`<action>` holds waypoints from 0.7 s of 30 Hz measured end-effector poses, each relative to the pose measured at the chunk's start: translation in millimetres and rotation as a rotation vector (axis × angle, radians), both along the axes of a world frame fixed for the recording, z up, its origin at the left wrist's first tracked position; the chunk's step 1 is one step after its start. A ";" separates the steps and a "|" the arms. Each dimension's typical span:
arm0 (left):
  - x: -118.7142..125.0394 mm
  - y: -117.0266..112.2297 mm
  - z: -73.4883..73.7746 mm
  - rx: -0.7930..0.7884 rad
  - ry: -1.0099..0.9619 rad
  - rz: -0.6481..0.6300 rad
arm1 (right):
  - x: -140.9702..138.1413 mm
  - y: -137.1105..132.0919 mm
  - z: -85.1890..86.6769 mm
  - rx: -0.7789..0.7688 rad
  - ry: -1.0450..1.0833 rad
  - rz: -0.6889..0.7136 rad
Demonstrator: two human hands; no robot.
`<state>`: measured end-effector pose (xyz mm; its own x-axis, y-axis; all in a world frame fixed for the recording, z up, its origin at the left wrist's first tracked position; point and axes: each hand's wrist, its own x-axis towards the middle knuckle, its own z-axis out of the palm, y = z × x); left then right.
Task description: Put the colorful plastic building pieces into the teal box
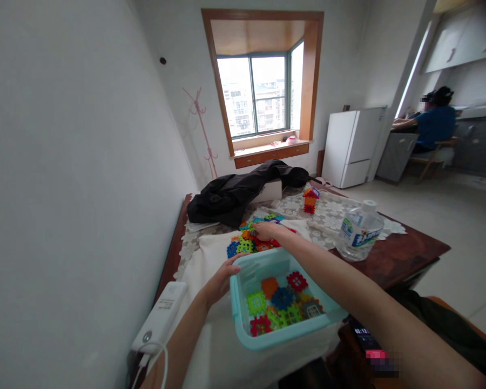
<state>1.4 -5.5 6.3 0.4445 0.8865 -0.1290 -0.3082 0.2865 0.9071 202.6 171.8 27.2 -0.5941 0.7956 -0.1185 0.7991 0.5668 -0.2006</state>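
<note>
A pale turquoise plastic bin (283, 337) stands at the near end of the table, tilted toward me. Inside lie several notched plastic building blocks, among them a red window-shaped block (297, 281), a blue block (282, 298) and a lime-green block (256, 303). My left hand (225, 271) grips the bin's left far corner, thumb over the rim. Beyond the bin, a heap of the same coloured blocks (243, 246) rests on the cloth. My right hand (266, 231) reaches across the bin into this heap, fingers bent and closed among the blocks; whatever they hold is hidden.
Right of the heap stand a small block house (310, 200) and a large clear bottle (359, 232). Black fabric (235, 194) covers the table's far end. A white power strip (162, 313) lies at left by the wall. A person in blue (435, 127) sits far right.
</note>
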 end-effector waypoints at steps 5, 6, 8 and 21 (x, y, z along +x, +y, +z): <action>0.5 -0.4 -0.5 -0.002 -0.007 0.005 | -4.2 2.3 4.2 -0.036 -0.064 0.053; 0.5 -0.6 -0.5 -0.001 -0.009 0.004 | -4.0 1.3 5.7 -0.034 -0.065 0.048; 0.3 -0.7 -0.6 0.003 -0.013 -0.001 | -2.2 -1.4 9.2 -0.018 -0.054 0.022; -4.4 5.8 -10.0 0.028 -0.034 -0.029 | 6.2 -18.8 47.7 -0.289 0.778 0.091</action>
